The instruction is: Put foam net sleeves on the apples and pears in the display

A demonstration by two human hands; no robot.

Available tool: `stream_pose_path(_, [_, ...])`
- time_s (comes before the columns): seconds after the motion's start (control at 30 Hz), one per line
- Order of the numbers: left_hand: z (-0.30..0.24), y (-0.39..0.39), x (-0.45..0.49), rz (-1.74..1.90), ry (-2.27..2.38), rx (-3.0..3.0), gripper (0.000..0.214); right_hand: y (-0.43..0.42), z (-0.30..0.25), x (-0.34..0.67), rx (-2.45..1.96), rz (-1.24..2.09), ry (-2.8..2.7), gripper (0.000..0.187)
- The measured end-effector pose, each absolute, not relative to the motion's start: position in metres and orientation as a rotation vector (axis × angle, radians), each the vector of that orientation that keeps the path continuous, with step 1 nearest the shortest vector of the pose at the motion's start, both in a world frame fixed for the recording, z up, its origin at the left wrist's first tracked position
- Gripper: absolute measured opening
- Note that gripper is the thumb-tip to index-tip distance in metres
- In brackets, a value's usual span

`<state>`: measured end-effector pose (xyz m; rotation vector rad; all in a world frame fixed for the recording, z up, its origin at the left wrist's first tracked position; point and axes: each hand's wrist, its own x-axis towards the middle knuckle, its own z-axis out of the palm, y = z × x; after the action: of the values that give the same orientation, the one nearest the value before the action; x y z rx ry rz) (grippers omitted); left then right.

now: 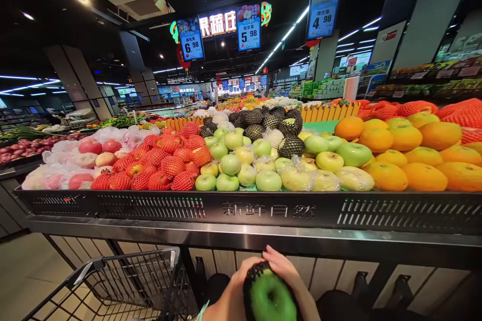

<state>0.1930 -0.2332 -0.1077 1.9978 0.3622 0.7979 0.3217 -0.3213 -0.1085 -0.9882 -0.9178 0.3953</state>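
Observation:
Low in the view, both my hands hold one green apple (271, 298) wrapped in a black foam net. My left hand (237, 286) cups its left side with fingers curled round the net. My right hand (288, 268) curves over the top and right side. The apple is held below the front edge of the fruit stand (241, 208), just right of a shopping cart (131, 281). On the stand above lie green apples (230, 164), more black-netted fruit (290, 145), red-netted apples (169, 160) and oranges (406, 138).
Pink and red apples in white wrap (90, 153) fill the stand's left end. Price signs (248, 27) hang overhead. A steel ledge (263, 238) runs along the stand's front. More produce displays stand behind, and an aisle with tiled floor (26, 266) lies to the left.

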Motion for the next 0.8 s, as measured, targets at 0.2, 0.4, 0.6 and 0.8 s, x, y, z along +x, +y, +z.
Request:
stream_pose_path(0.2, [-0.124, -0.22, 0.202, 0.908, 0.593, 1.739, 0.11, -0.313, -0.106, 0.337, -1.072, 0.531, -0.977, 0.078])
stream_pose_path(0.4, [-0.1, -0.215, 0.2, 0.795, 0.623, 1.713, 0.112, -0.289, -0.102, 0.341, -1.094, 0.752, -1.103, 0.091])
stream_pose_path(0.6, [-0.103, -0.199, 0.193, 0.736, 0.543, 1.932, 0.116, -0.245, -0.058, 0.38, -1.032, 0.639, -0.915, 0.066])
stream_pose_path(0.8, [-0.11, -0.187, 0.197, 0.579, 0.613, 2.171, 0.09, -0.148, 0.057, 0.431, -1.003, 0.134, -0.847, 0.074])
